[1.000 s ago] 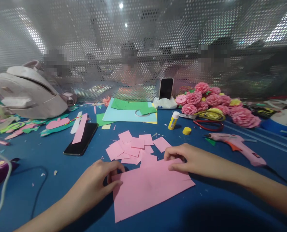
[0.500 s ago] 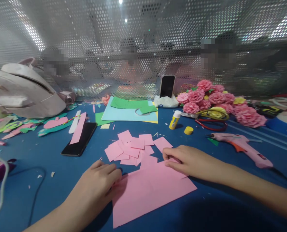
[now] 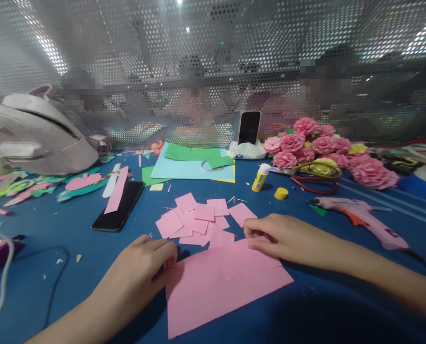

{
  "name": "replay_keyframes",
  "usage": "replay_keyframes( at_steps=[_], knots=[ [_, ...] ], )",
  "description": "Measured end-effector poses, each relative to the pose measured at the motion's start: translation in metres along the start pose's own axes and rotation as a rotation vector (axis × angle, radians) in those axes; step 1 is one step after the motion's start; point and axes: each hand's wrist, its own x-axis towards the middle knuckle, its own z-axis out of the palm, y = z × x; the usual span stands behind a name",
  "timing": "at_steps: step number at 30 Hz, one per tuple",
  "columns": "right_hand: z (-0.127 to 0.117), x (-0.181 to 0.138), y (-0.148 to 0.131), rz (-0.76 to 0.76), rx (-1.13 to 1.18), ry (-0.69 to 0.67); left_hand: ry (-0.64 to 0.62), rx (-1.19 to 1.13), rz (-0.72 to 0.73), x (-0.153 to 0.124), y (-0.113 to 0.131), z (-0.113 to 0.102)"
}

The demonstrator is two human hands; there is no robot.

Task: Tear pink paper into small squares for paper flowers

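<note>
Toward the near edge of the desk [image 3: 66,227], my left hand [image 3: 137,270] and right hand [image 3: 277,234] close their grip on the pink paper sheet [image 3: 227,291] along its far edge, near the corners, since it should handle light, bendable and easily creased.

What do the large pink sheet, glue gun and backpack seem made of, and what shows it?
Large pink sheet: matte paper or thin card, from its flat, crisp-edged face. Glue gun: probably smooth hard plastic, from its moulded shape. Backpack: dull fabric or imitation leather, from its slumped sides; which, I cannot tell.
</note>
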Motion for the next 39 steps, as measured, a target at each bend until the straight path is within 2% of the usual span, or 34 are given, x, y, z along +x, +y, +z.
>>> replay_keyframes(
  at_steps=[3,5,7,11,13,18,22,28,39],
  knots=[
    [-0.013,-0.006,-0.002,-0.066,0.053,0.106,0.167,-0.016,0.065,-0.008,-0.004,-0.007],
    [-0.018,-0.011,-0.003,-0.121,0.043,0.230,0.284,0.005,0.167,-0.015,-0.005,-0.009],
    [-0.017,-0.018,-0.003,-0.191,-0.007,0.307,0.337,0.067,0.281,-0.022,-0.004,-0.009],
    [0.003,-0.027,0.001,-0.352,-0.159,0.292,0.419,0.231,0.509,-0.029,0.004,0.000],
    [0.016,-0.028,0.005,-0.370,-0.223,0.285,0.448,0.307,0.570,-0.030,0.009,0.004],
    [0.033,-0.025,0.009,-0.483,-0.280,0.340,0.437,0.323,0.560,-0.028,0.014,0.009],
    [0.033,-0.025,0.008,-0.511,-0.275,0.376,0.422,0.314,0.549,-0.029,0.013,0.010],
    [0.033,-0.026,0.008,-0.522,-0.285,0.337,0.381,0.314,0.543,-0.030,0.008,0.014],
    [0.028,-0.031,0.013,-0.531,-0.322,0.363,0.439,0.303,0.526,-0.031,0.007,0.016]
  ],
)
